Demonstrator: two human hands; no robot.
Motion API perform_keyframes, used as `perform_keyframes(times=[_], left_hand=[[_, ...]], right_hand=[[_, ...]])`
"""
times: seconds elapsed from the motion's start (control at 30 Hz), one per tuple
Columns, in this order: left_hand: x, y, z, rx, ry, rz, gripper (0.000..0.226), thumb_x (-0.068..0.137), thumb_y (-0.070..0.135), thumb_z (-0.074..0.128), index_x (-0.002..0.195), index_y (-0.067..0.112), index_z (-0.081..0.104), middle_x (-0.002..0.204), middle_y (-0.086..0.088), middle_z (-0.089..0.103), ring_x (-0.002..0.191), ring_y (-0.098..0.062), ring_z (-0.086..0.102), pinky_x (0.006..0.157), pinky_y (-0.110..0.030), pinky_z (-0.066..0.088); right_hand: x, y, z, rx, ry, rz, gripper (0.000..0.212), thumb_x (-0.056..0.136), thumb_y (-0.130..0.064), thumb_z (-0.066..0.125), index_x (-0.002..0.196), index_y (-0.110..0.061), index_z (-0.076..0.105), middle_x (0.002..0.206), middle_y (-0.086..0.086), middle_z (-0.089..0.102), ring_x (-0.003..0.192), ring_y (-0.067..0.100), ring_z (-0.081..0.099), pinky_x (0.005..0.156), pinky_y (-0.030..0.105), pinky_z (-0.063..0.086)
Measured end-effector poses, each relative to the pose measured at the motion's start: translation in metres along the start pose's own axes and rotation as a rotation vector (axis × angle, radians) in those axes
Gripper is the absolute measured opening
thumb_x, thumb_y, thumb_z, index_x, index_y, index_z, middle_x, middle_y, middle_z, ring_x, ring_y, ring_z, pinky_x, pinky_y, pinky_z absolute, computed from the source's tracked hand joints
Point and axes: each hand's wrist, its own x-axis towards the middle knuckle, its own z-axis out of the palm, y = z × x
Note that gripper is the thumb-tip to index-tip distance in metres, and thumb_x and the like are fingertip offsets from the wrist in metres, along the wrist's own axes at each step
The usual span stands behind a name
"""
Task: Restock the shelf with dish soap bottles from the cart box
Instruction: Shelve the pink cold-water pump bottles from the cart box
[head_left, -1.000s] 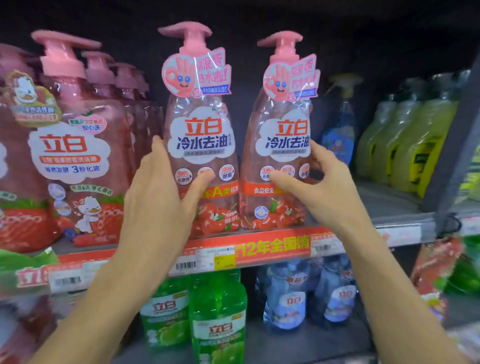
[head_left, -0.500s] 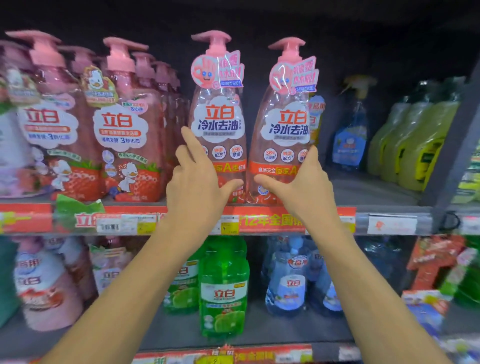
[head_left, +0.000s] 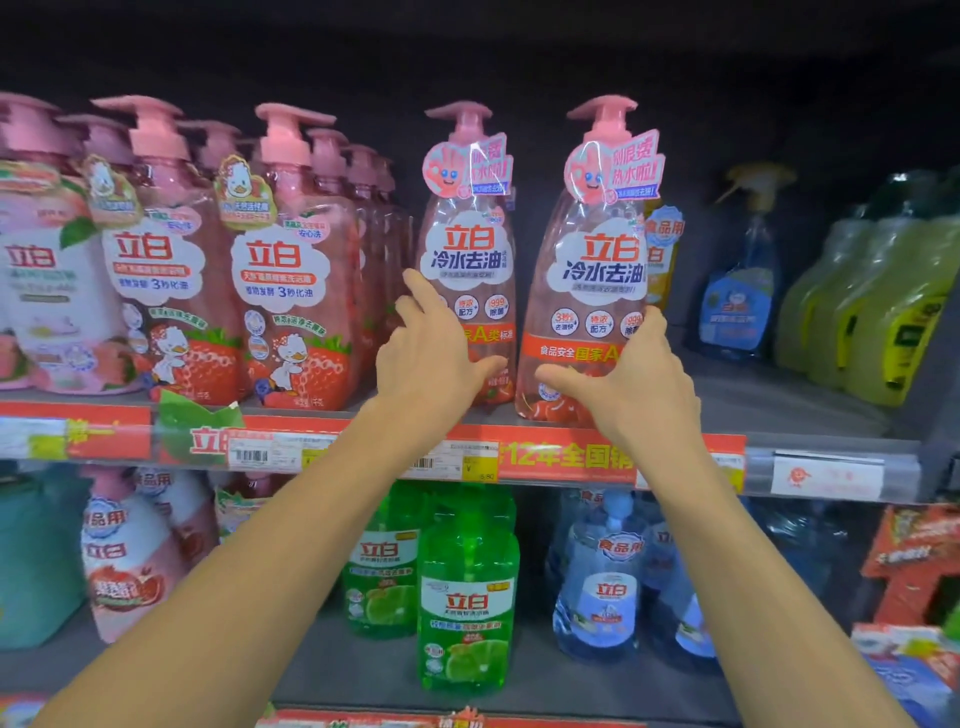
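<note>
On the shelf (head_left: 810, 415), left hand (head_left: 431, 358) and right hand (head_left: 631, 379), fingers spread, each touch a pink bottle (head_left: 470, 270) (head_left: 597, 291).

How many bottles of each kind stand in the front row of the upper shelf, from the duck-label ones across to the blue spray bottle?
Duck-label strawberry bottles: 2
Hand-tag pink bottles: 2
Blue spray bottle: 1
Total: 5
</note>
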Motion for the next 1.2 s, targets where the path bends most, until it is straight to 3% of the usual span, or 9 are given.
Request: perform_keyframes(times=[0.5, 0.7, 1.07, 1.2], left_hand=[[0.064, -0.001, 0.034, -0.13, -0.082, -0.032, 0.125, 0.072, 0.045, 0.084, 0.15, -0.005, 0.001, 0.145, -0.026, 0.035, 0.132, -0.043, 0.043, 0.105, -0.046, 0.039], [0.084, -0.005, 0.047, -0.157, -0.113, -0.062, 0.124, 0.074, 0.043, 0.084, 0.153, 0.002, -0.003, 0.144, -0.025, 0.038, 0.13, -0.043, 0.045, 0.105, -0.047, 0.04], [0.101, -0.011, 0.067, -0.092, -0.09, -0.026, 0.118, 0.079, 0.045, 0.078, 0.153, 0.004, -0.003, 0.145, -0.024, 0.035, 0.127, -0.045, 0.047, 0.102, -0.05, 0.041], [0.103, -0.014, 0.072, -0.037, -0.072, -0.003, 0.116, 0.081, 0.049, 0.075, 0.153, 0.003, -0.003, 0.146, -0.025, 0.034, 0.126, -0.046, 0.048, 0.101, -0.051, 0.041]], right_hand=[[0.006, 0.0, 0.002, -0.013, -0.009, 0.001, 0.11, 0.067, -0.059, 0.083, 0.147, -0.015, 0.022, 0.144, 0.004, 0.049, 0.128, 0.033, 0.052, 0.099, 0.049, 0.044], [0.01, 0.004, 0.004, -0.008, -0.021, -0.006, 0.11, 0.067, -0.06, 0.082, 0.148, -0.016, 0.021, 0.146, 0.002, 0.048, 0.13, 0.03, 0.051, 0.1, 0.049, 0.045], [0.011, 0.011, 0.006, 0.011, -0.025, -0.034, 0.111, 0.07, -0.059, 0.08, 0.151, -0.021, 0.015, 0.145, -0.002, 0.048, 0.131, 0.026, 0.05, 0.1, 0.047, 0.045], [0.011, 0.014, 0.008, 0.045, -0.019, -0.042, 0.106, 0.068, -0.058, 0.082, 0.148, -0.024, 0.021, 0.142, -0.005, 0.051, 0.128, 0.024, 0.053, 0.099, 0.048, 0.046]])
